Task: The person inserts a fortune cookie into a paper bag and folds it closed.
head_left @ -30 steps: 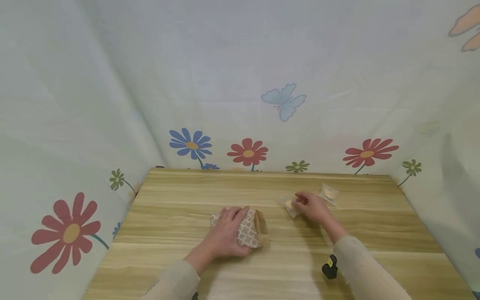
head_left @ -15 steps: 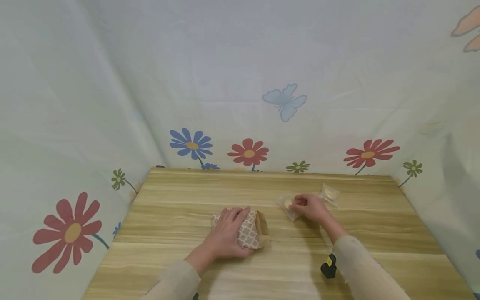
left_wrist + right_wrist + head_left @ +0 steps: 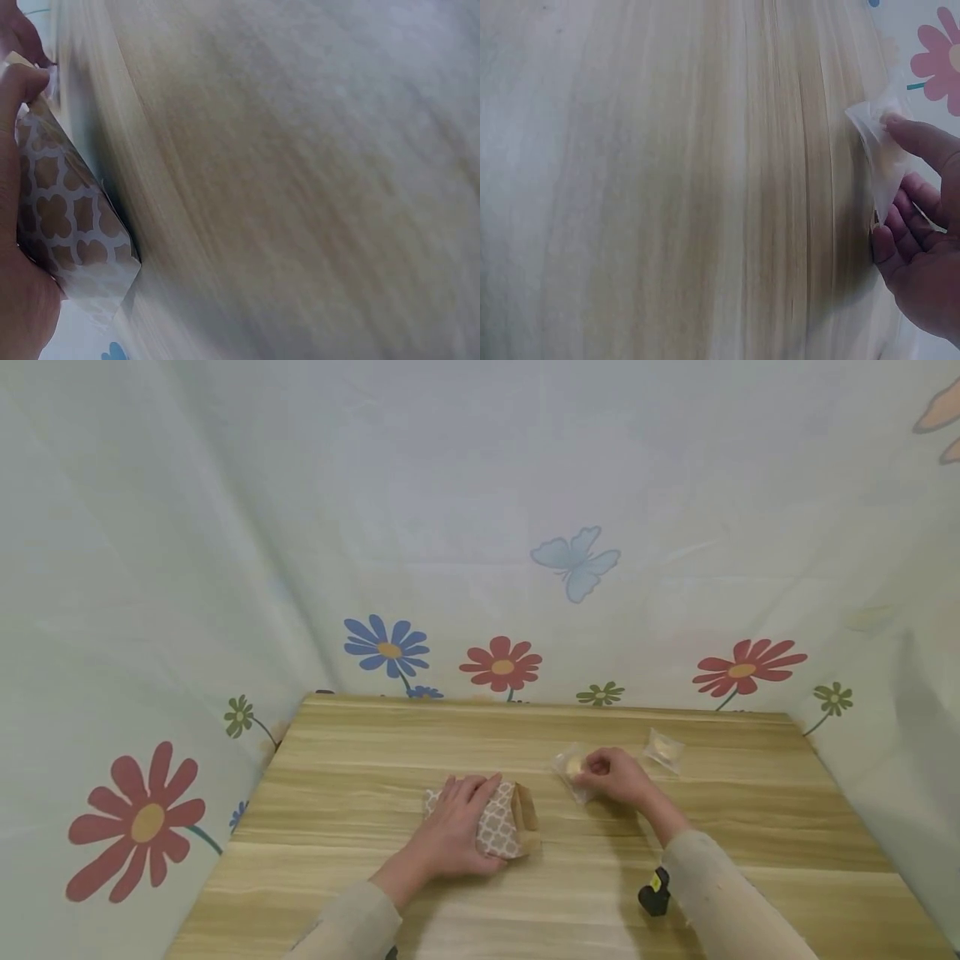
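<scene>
My left hand (image 3: pixel 453 833) grips a brown paper bag (image 3: pixel 498 823) with a white lattice pattern, which lies on its side on the wooden table. The bag's mouth gapes toward the right. In the left wrist view the fingers and thumb wrap the patterned side of the bag (image 3: pixel 64 214). To the right, my right hand (image 3: pixel 622 779) pinches a small translucent packet (image 3: pixel 566 767) with something pale yellow inside. The right wrist view shows the thumb on one face of this packet (image 3: pixel 876 142), and the other fingers curled behind and below it.
A second translucent packet (image 3: pixel 665 750) with yellowish contents lies just behind the right hand. Near the right forearm sits a small black object (image 3: pixel 655 896) with a yellow label. A flower-printed curtain (image 3: pixel 450 527) borders the table's (image 3: pixel 360 752) back and sides.
The right hand and its packet have shifted slightly left relative to the second packet, which is now in fuller view. The left hand and the bag have stayed in place.
</scene>
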The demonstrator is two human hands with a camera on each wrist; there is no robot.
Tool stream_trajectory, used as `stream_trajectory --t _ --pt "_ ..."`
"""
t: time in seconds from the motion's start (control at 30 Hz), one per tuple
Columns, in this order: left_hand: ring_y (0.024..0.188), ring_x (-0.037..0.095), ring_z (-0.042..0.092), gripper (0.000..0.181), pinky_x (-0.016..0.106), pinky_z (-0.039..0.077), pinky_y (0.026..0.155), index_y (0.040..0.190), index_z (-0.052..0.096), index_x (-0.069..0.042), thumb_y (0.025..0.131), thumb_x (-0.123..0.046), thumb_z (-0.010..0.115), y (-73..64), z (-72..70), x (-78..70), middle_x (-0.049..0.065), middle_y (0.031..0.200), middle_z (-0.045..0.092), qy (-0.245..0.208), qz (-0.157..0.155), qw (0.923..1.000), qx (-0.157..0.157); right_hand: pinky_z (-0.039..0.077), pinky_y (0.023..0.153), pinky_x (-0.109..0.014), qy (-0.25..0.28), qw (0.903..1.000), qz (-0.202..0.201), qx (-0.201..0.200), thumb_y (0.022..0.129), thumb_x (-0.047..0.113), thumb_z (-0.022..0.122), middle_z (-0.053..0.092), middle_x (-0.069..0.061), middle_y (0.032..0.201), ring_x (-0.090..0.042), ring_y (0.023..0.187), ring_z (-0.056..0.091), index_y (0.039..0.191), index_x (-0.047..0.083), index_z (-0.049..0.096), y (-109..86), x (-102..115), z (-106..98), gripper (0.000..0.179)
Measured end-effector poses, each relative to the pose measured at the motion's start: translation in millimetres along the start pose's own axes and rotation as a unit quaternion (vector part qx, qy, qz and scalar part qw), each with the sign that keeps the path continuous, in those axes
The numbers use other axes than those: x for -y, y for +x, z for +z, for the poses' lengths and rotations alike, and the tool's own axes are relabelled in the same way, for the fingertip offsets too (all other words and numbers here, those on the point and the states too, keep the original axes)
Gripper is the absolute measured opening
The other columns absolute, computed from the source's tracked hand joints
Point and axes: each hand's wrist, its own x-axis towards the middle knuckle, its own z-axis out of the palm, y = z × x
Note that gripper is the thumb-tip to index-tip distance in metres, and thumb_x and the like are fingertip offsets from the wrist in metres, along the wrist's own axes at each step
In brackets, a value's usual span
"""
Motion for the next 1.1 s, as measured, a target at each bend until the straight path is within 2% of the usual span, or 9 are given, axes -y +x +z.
stream_trajectory --t 0.33,0.57,0.73,1.0,1.1 --pt "0.141 0.029 0.046 0.124 0.060 0.017 0.130 0.168 0.031 -0.013 0.069 -0.057 0.090 0.2 0.2 -1.6 0.009 0.151 0.047 0.002 0.003 1.0000 -0.004 0.058 0.098 -0.049 0.055 0.9979 0.024 -0.023 0.091 0.022 0.087 0.069 -0.019 0.113 -0.032 0.107 0.068 0.113 -0.004 0.063 -3.7 1 5 0.041" --pt "0.142 0.030 0.047 0.123 0.060 0.017 0.130 0.167 0.031 -0.013 0.069 -0.057 0.090 0.0 0.8 -1.7 0.009 0.152 0.047 0.000 0.001 1.0000 -0.006 0.058 0.095 -0.042 0.079 0.9951 0.035 -0.048 0.092 0.023 0.087 0.068 -0.018 0.115 -0.031 0.109 0.066 0.115 -0.003 0.064 -5.1 0 5 0.042" --pt "0.144 0.031 0.046 0.124 0.060 0.017 0.130 0.168 0.029 -0.016 0.069 -0.060 0.089 1.2 0.7 -1.9 0.011 0.155 0.046 0.002 -0.012 0.9999 -0.004 0.058 0.095 -0.039 0.116 0.9914 0.041 -0.047 0.093 0.026 0.087 0.067 -0.018 0.119 -0.030 0.113 0.065 0.120 -0.003 0.063 -8.9 4 6 0.046" --pt "0.145 0.031 0.043 0.126 0.062 0.017 0.130 0.169 0.025 -0.016 0.071 -0.063 0.087 8.3 2.3 -2.9 0.013 0.156 0.044 0.011 -0.033 0.9993 -0.016 0.057 0.089 -0.027 0.177 0.9834 0.025 -0.030 0.095 0.023 0.084 0.068 -0.015 0.119 -0.023 0.109 0.065 0.129 -0.004 0.062 -25.7 29 9 0.048" --pt "0.143 0.030 0.044 0.126 0.062 0.018 0.130 0.169 0.025 -0.015 0.071 -0.064 0.087 10.0 3.6 -3.2 0.013 0.154 0.045 0.022 -0.039 0.9986 -0.028 0.058 0.085 -0.024 0.187 0.9814 0.014 -0.043 0.094 0.021 0.085 0.069 -0.013 0.114 -0.020 0.105 0.068 0.127 -0.002 0.063 -30.5 38 15 0.046"
